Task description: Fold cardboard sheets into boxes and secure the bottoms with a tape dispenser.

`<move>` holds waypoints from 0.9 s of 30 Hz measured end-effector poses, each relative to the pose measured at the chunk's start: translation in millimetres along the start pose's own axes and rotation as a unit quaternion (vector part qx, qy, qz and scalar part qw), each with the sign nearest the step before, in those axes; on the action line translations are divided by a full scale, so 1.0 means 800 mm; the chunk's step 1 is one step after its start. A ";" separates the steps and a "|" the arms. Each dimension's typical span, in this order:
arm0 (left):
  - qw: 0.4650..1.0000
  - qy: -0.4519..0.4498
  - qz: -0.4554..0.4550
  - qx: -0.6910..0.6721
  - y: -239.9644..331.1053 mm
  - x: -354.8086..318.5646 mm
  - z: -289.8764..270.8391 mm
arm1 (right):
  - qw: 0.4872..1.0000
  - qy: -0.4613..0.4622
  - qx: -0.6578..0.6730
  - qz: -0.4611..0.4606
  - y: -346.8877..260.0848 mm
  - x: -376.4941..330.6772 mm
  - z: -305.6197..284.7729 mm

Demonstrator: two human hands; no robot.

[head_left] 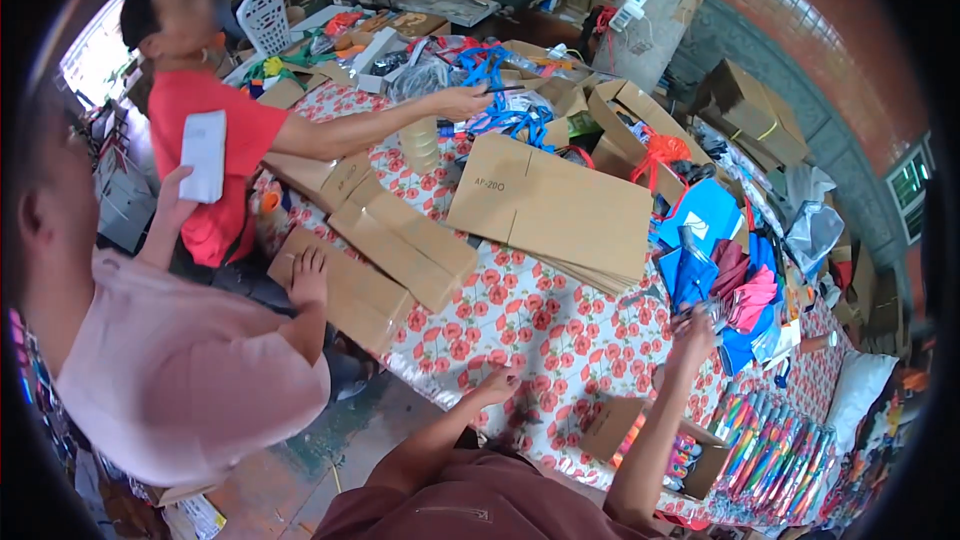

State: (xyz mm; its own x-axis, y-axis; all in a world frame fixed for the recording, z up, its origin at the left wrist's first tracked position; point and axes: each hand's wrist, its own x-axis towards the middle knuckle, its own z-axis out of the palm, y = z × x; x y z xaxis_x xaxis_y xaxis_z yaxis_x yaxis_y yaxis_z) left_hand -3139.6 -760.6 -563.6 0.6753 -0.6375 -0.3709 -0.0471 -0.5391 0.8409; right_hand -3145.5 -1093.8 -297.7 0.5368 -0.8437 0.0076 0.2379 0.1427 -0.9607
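Observation:
My left hand (495, 387) is over the near edge of the flowered tablecloth (560, 340), fingers curled in; whatever they may hold is hidden. Further right, my right hand (692, 335) reaches up to a heap of folded umbrellas. Its fingers are bent together at the lower end of a blue umbrella (692, 275); I cannot make out whether they grip it. Beside that lie a maroon umbrella (730, 268) and a pink umbrella (753, 300). Under my right forearm stands an open carton (708, 470) with colourful packed items in it.
Flattened cartons (560, 205) are stacked across the table, with folded boxes (400, 245) to their left. A person in pink (190, 370) presses a box; another in red (215, 140) reaches over the table. Rows of colourful wrapped items (775, 455) lie at right.

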 end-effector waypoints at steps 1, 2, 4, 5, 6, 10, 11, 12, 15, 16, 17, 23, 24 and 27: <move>1.000 0.003 0.000 -0.001 -0.015 -0.017 0.011 | 1.000 -0.002 -0.022 0.006 0.006 -0.046 -0.003; 1.000 0.011 0.006 -0.021 -0.029 -0.036 0.020 | 0.999 -0.011 -0.030 0.028 0.020 -0.088 -0.009; 0.997 0.032 0.010 -0.063 -0.059 -0.088 0.040 | 0.990 -0.034 -0.069 0.115 0.039 -0.172 -0.008; 0.998 0.032 0.003 -0.062 -0.068 -0.119 0.052 | 0.978 -0.038 -0.101 0.176 0.040 -0.213 -0.010; 0.989 0.064 -0.017 -0.131 -0.077 -0.152 0.064 | 0.973 -0.095 -0.087 0.192 0.054 -0.249 -0.019; 0.959 0.131 -0.074 -0.240 -0.112 -0.300 0.097 | 0.890 -0.316 -0.104 0.311 0.103 -0.389 -0.074; 0.965 0.123 -0.086 -0.216 -0.120 -0.330 0.104 | 0.841 -0.373 -0.104 0.378 0.096 -0.419 -0.082; 0.962 0.138 -0.086 -0.218 -0.116 -0.355 0.106 | 0.815 -0.423 -0.110 0.381 0.095 -0.445 -0.095; 0.955 0.148 -0.132 -0.222 -0.123 -0.438 0.118 | 0.743 -0.523 -0.115 0.403 0.117 -0.529 -0.135; 0.954 0.173 -0.153 -0.190 -0.155 -0.476 0.131 | 0.696 -0.565 -0.115 0.428 0.125 -0.553 -0.131; 0.950 0.202 -0.177 -0.161 -0.181 -0.508 0.140 | 0.676 -0.592 -0.117 0.424 0.129 -0.574 -0.118; 0.933 0.258 -0.222 -0.117 -0.143 -0.668 0.070 | 0.575 -0.733 -0.300 0.206 0.146 -0.695 -0.050; 0.913 0.283 -0.213 -0.201 -0.117 -0.705 0.036 | 0.556 -0.755 -0.325 0.120 0.150 -0.721 -0.029; 0.789 0.418 -0.070 -0.445 -0.020 -0.824 -0.070 | 0.542 -0.772 -0.332 0.026 0.177 -0.808 0.022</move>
State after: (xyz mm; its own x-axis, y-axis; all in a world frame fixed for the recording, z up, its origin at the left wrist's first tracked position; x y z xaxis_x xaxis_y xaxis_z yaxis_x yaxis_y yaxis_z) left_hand -3542.7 -300.8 -310.4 0.8953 0.1803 -0.4074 0.3549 0.2643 0.8968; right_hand -3444.3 -519.2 -433.5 0.6878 0.6639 -0.2937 0.1208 -0.5036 -0.8555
